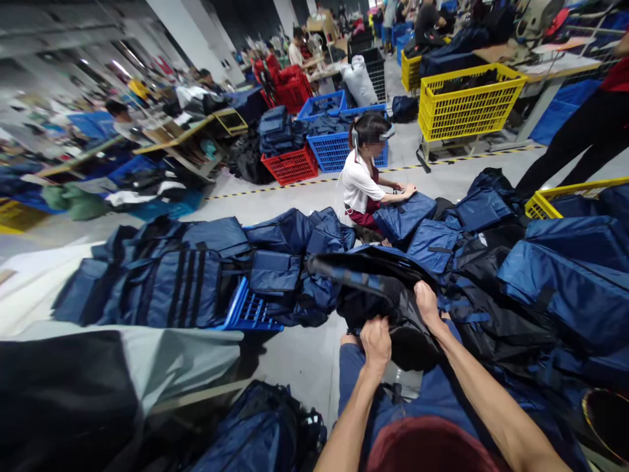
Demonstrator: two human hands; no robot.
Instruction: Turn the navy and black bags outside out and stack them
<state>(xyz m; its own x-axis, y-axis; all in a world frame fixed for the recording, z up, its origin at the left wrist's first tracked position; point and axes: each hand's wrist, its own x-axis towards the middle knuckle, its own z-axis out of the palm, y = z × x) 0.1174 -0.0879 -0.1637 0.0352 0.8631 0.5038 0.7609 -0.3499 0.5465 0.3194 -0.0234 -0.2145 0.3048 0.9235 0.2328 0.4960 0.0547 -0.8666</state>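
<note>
In the head view, a dark bag sat over the person's blue trousers, and both hands grasped it. The left hand was curled into a tight fist on the bag's near edge, knuckles upward, fingers folded in. The right hand was clenched on the bag's right side, a little farther out than the left; its fingertips were hidden. Left of the dark bag, a row of navy bags lay beside and over a blue crate. Right of the dark bag was a heap of navy and black bags. Just beyond the dark bag, a co-worker in a white top had both hands at a navy piece. Well beyond it, to the right, stood a yellow crate.
</note>
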